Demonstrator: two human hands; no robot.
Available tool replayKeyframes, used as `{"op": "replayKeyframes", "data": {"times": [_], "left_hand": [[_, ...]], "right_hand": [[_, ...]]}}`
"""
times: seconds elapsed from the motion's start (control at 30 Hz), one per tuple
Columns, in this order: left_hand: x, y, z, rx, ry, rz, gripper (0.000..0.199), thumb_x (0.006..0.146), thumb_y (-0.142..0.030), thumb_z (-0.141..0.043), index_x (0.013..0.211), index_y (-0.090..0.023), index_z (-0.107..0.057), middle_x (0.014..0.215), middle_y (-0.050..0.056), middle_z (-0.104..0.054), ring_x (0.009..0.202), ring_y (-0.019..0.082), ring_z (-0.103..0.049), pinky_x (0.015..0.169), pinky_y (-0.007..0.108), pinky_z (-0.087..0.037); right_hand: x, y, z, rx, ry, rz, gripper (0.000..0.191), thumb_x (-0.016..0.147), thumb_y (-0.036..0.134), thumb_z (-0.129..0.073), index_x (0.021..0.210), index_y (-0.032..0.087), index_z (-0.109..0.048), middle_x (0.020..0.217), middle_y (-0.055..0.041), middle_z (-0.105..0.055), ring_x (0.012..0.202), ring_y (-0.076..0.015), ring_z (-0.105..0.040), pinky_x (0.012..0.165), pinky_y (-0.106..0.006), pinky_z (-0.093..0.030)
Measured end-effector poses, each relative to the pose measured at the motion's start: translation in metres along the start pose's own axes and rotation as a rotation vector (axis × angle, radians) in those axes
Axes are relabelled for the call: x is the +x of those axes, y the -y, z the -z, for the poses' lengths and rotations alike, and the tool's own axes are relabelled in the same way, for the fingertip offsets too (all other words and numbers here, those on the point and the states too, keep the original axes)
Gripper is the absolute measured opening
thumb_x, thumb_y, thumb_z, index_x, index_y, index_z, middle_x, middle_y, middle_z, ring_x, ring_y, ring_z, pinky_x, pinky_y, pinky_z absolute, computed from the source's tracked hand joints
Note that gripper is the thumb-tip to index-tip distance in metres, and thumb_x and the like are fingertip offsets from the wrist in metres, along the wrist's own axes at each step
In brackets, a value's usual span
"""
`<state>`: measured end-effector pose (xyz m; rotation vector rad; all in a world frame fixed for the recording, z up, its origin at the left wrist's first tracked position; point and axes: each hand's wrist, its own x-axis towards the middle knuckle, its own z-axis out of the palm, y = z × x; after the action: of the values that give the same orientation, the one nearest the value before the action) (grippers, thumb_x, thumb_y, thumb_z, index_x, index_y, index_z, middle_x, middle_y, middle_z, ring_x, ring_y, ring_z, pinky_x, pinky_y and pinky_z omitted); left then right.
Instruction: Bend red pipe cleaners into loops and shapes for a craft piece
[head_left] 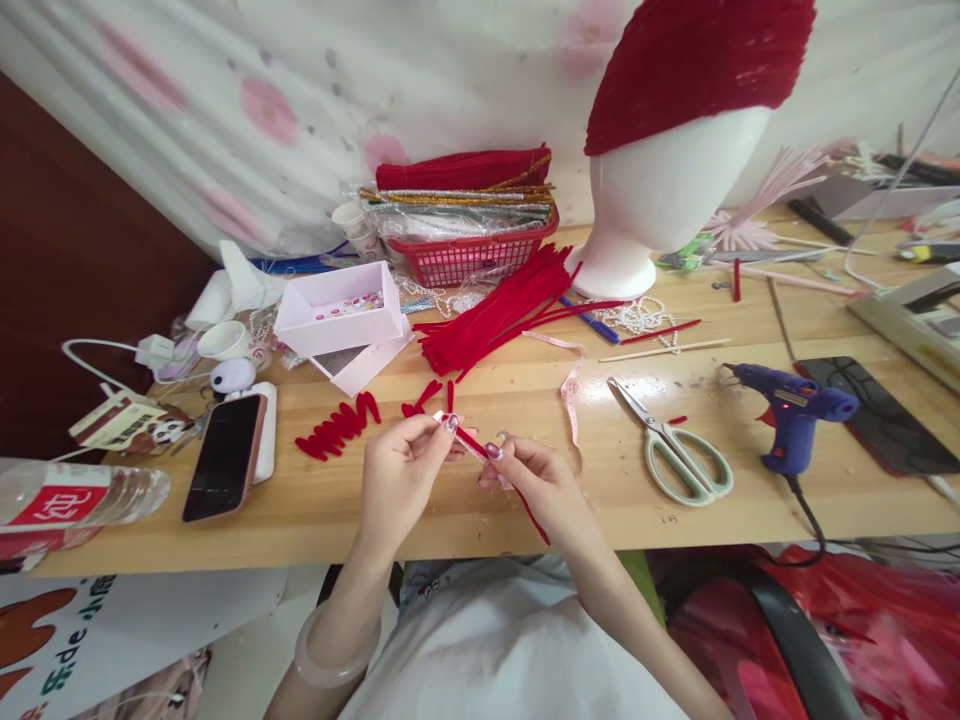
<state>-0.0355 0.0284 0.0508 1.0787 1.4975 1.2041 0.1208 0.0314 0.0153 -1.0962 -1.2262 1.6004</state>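
Observation:
Near the table's front edge, my left hand [409,470] pinches one end of a red fuzzy strip [469,440] laid along a short pale measuring tape. My right hand [536,480] grips the same strip farther right, and its loose tail hangs below the fingers. Several short red pieces [337,426] lie in a row to the left, with a few more just beyond my hands. A large bundle of red stems [495,310] rests behind them. To the right are open scissors [679,455] with pale green handles and a small red scrap [678,420].
A blue glue gun [795,410] and a dark tablet [881,410] are at the right. White foam head [645,190] wears a red cap. Red basket [480,255] and white box [341,325] stand behind. Phone [225,455] and bottle [75,495] lie left.

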Motion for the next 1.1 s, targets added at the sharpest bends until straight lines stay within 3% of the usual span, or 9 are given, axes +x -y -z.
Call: {"op": "replayKeyframes", "data": {"times": [0.2,0.33,0.47,0.73,0.9,1.1], "left_hand": [[0.001,0.0045,-0.0008,-0.026,0.001,-0.001,0.03,0.08,-0.042,-0.07,0.088,-0.013,-0.076,0.083,0.008,-0.079,0.072,0.022,-0.075,0.069,0.03,-0.063],[0.0009,0.0054,-0.0002,-0.045,-0.003,0.006,0.03,0.079,-0.042,-0.07,0.086,-0.013,-0.076,0.08,0.008,-0.079,0.072,0.022,-0.075,0.069,0.031,-0.063],[-0.0005,0.0049,0.0012,-0.041,0.011,-0.013,0.028,0.081,-0.04,-0.069,0.086,-0.014,-0.076,0.081,0.007,-0.079,0.072,0.021,-0.075,0.071,0.029,-0.062],[-0.0023,0.0033,0.0037,-0.019,0.041,-0.042,0.023,0.084,-0.036,-0.066,0.087,-0.016,-0.077,0.082,0.005,-0.079,0.069,0.02,-0.074,0.069,0.028,-0.062],[-0.0018,0.0028,0.0036,0.005,0.033,-0.07,0.021,0.084,-0.033,-0.066,0.085,-0.016,-0.078,0.081,0.005,-0.079,0.068,0.018,-0.074,0.063,0.024,-0.061],[0.0023,0.0031,0.0025,-0.019,0.02,-0.081,0.018,0.083,-0.031,-0.067,0.08,-0.016,-0.077,0.076,0.003,-0.078,0.064,0.016,-0.073,0.06,0.02,-0.06]], "right_hand": [[0.0008,-0.0019,0.0014,0.048,0.004,-0.026,0.039,0.08,0.057,-0.066,0.067,0.02,-0.06,0.069,-0.003,-0.069,0.07,-0.0176,-0.061,0.072,-0.031,-0.046],[-0.0004,-0.0033,-0.0013,0.17,-0.005,-0.058,0.039,0.076,0.056,-0.071,0.081,0.022,-0.054,0.065,-0.0006,-0.068,0.065,-0.0174,-0.063,0.069,-0.031,-0.048],[-0.0036,-0.0007,-0.0036,0.156,0.048,-0.071,0.041,0.081,0.057,-0.066,0.098,0.021,-0.054,0.074,-0.0012,-0.069,0.068,-0.0157,-0.062,0.066,-0.028,-0.046],[-0.005,-0.0006,-0.0064,0.074,0.159,-0.045,0.042,0.089,0.059,-0.054,0.087,0.019,-0.066,0.076,-0.0023,-0.067,0.06,-0.0134,-0.054,0.056,-0.027,-0.039],[-0.0066,-0.0021,-0.0053,0.084,0.173,-0.021,0.042,0.095,0.054,-0.047,0.103,0.019,-0.069,0.079,-0.0043,-0.073,0.064,-0.0156,-0.052,0.066,-0.03,-0.042],[-0.0075,-0.0039,-0.0013,0.05,0.18,-0.038,0.042,0.099,0.05,-0.042,0.103,0.019,-0.071,0.082,-0.005,-0.076,0.072,-0.0181,-0.054,0.074,-0.031,-0.04]]}}
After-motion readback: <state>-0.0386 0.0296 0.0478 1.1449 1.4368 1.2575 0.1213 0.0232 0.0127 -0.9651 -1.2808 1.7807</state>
